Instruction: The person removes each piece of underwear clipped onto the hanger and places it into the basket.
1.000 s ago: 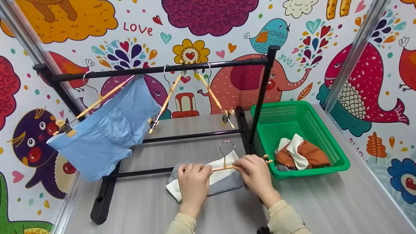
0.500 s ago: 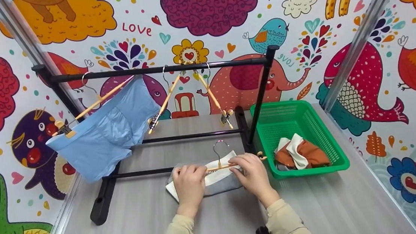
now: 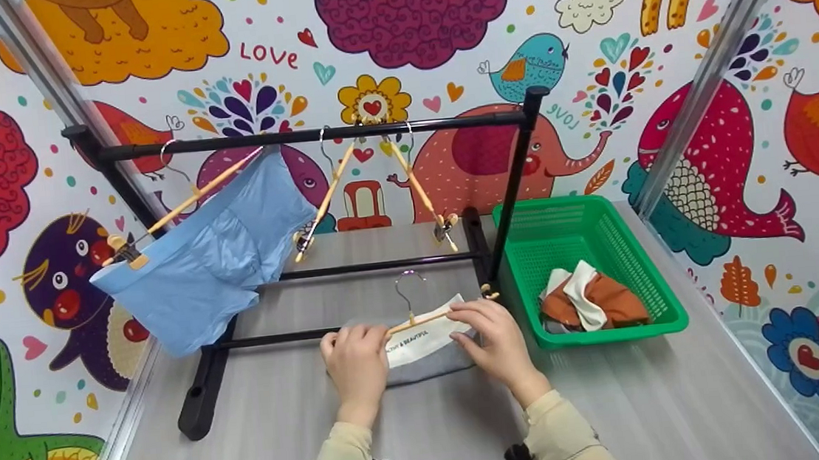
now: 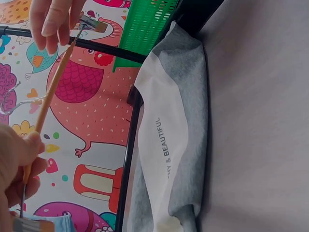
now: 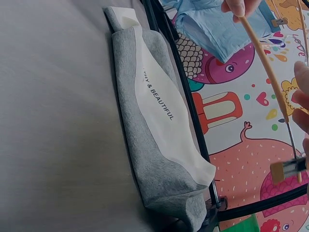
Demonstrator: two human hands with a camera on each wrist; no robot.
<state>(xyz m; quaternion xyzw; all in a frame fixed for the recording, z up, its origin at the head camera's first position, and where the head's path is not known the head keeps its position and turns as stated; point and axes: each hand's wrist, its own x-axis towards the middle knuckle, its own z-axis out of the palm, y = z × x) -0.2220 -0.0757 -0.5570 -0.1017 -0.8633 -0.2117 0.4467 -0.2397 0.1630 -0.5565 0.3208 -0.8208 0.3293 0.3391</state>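
A wooden clip hanger (image 3: 421, 323) with a metal hook is held above the folded grey garment (image 3: 429, 369), which has a white printed band and lies on the table. My left hand (image 3: 355, 372) grips the hanger bar, thumb and fingers around it in the left wrist view. My right hand (image 3: 499, 344) is by the bar's other end; in the right wrist view its fingers (image 5: 301, 87) stand apart from the wood. A metal clip (image 5: 288, 169) with wooden tabs sits at that end. The hanger's left clip is hidden behind my left hand in the head view.
A black rack (image 3: 430, 125) stands behind, with light blue shorts (image 3: 211, 255) clipped to a hanger at left and two bare hangers, one a wooden hanger (image 3: 414, 178). At right a green basket (image 3: 663, 289) holds brown and white clothes (image 3: 601, 302).
The hanger and my left hand have shifted left, uncovering more of the print on the grey garment. My right hand stays almost in place while the bar slides past it.
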